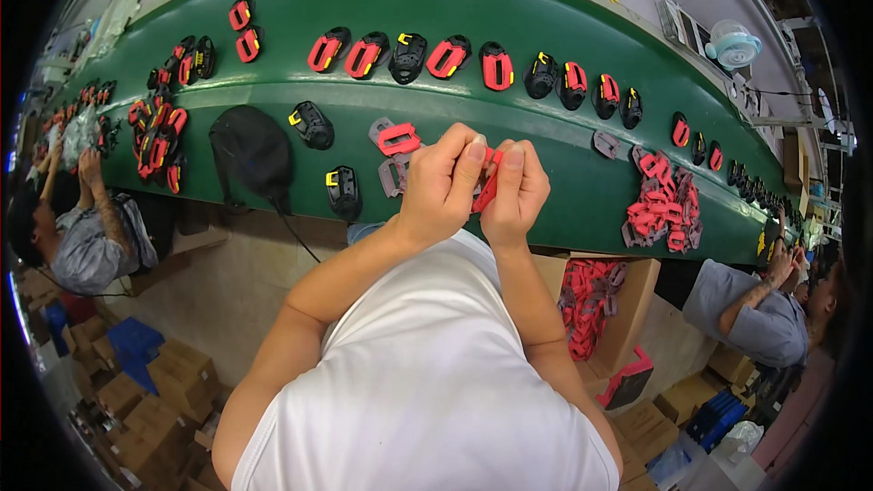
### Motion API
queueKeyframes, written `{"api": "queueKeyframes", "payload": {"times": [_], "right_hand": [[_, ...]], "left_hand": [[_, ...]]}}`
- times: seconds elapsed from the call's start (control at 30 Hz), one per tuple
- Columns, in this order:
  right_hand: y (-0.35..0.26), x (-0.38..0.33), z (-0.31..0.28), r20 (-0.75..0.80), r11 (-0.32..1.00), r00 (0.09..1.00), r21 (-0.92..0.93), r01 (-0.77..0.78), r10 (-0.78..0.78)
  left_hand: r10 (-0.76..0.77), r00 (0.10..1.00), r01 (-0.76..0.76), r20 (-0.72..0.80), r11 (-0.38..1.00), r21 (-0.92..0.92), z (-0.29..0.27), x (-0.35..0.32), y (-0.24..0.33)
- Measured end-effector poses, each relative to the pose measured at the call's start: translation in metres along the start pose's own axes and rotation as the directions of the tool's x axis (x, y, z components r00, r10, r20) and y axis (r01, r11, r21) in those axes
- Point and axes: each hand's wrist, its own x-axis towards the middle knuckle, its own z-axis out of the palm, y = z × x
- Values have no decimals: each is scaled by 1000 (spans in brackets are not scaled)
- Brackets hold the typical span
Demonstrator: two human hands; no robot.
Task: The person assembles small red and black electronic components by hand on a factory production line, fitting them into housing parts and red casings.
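The green table [546,177] stretches across in front of you; work above it, so that anything slipping should land there rather than in the open box [638,314] beside your right arm. The pile [664,200] of red and grey parts sits well to your right on the table, clear of your elbows.

Your left hand [441,184] and right hand [514,193] are both closed, thumbs uppermost, pinching the red piece [486,195] between them, in front of your chest and raised toward you. You would do best to brace with one hand and let the other apply small, even pressure, thumbs close together, so the piece neither twists nor springs away. Tip your thumbs aside now and then to check it; they hide much of it.

The visible part of the piece runs lengthwise away from you, its far end leaning right, its near end pointing back toward your chest. Which end is its front, you cannot tell with your fingers covering it.
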Motion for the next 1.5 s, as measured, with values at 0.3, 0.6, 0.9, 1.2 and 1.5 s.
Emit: {"api": "queueKeyframes", "payload": {"times": [0.3,0.6,0.9,1.2,1.5], "right_hand": [[4,-10,-2,11,999,999,-14,31,-31],[4,-11,-2,20,999,999,-43,30,-29],[9,-15,3,35,998,999,-60,1,1],[21,-21,11,-50,996,998,-77,-48,44],[36,-9,22,-43,991,990,14,-130,131]], "left_hand": [[135,991,-134,6,973,186,3,-7,2],[-48,999,48,11,999,2,3,-12,-6],[17,998,-12,-54,995,103,-1,-14,-9],[-92,995,92,-34,996,-13,-9,-14,-20],[165,986,-155,-33,964,215,-16,5,-32]]}}
